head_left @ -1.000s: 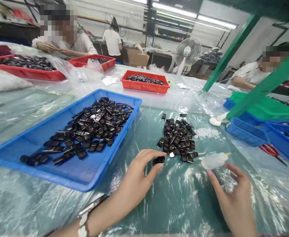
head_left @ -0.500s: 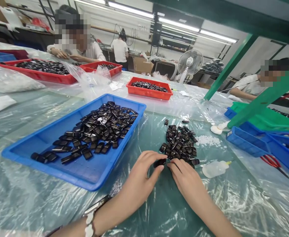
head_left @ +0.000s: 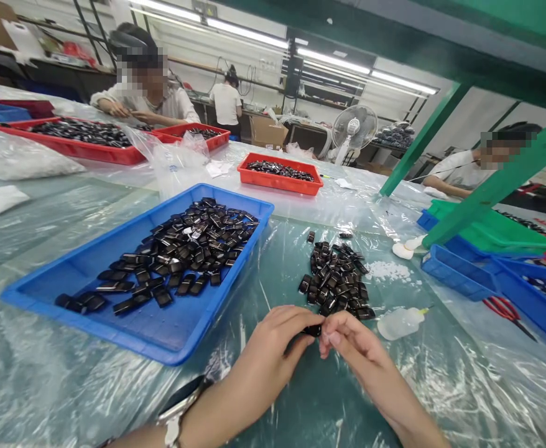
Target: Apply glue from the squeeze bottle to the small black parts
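Note:
Between the thumb and fingers of my left hand point(head_left: 275, 348) is a small glossy black plastic piece point(head_left: 313, 330). My right hand point(head_left: 361, 348) meets its right end, thumb and fingertips pinched together; what they hold, if anything, is too small to make out. Just beyond both hands lies a pile of similar black pieces point(head_left: 336, 277) on the green, plastic-covered table. Small white bits point(head_left: 388, 271) are scattered to the right of the pile. Nearer my right hand, a translucent squeeze bottle point(head_left: 400, 323) with a yellow-based needle tip lies on its side.
On the left stands a large blue tray point(head_left: 170, 356) holding many black pieces. Red trays point(head_left: 280, 180) of small dark parts sit farther back. At right are blue bins point(head_left: 459, 274), red-handled scissors point(head_left: 506, 311) and a green post point(head_left: 492, 193). Other people work around the table.
My right hand has turned and raised its fingers, now pinching beside the black piece. My left hand, still holding the piece, has shifted slightly nearer and right.

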Demonstrator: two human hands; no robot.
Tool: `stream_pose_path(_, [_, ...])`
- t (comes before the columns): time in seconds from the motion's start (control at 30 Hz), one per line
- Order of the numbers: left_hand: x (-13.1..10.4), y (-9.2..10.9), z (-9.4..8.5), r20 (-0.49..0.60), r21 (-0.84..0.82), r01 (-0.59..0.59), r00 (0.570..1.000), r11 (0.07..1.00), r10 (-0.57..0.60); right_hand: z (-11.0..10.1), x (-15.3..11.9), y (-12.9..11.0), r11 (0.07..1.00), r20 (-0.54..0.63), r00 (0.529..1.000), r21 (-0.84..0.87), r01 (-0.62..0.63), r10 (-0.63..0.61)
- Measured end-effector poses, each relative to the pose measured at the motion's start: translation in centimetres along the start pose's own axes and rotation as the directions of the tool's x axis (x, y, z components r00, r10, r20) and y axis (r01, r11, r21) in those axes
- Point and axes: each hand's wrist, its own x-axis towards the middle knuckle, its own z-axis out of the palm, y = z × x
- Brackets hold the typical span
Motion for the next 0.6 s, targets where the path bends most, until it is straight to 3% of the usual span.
stream_pose_path(0.23, [-0.3,0.3,-0.1,-0.057,0.139,-0.129,0.989,0.982,0.138,0.4,0.0,0.0,0.980,-0.034,0.993,0.168,-0.105,0.112])
stream_pose_path(0.47, [-0.8,0.5,0.7,-0.104,0.145,-0.278,0.950,0.950,0.294,0.3,-0.5,0.3,0.947,0.003,0.985,0.275,-0.165,0.170])
stream_pose_path(0.6, [-1.5,1.2,-0.2,-0.020,0.295,-0.379,0.915,0.877,0.402,1.3,-1.7,0.4,0.955,-0.090,0.985,0.272,-0.120,0.149])
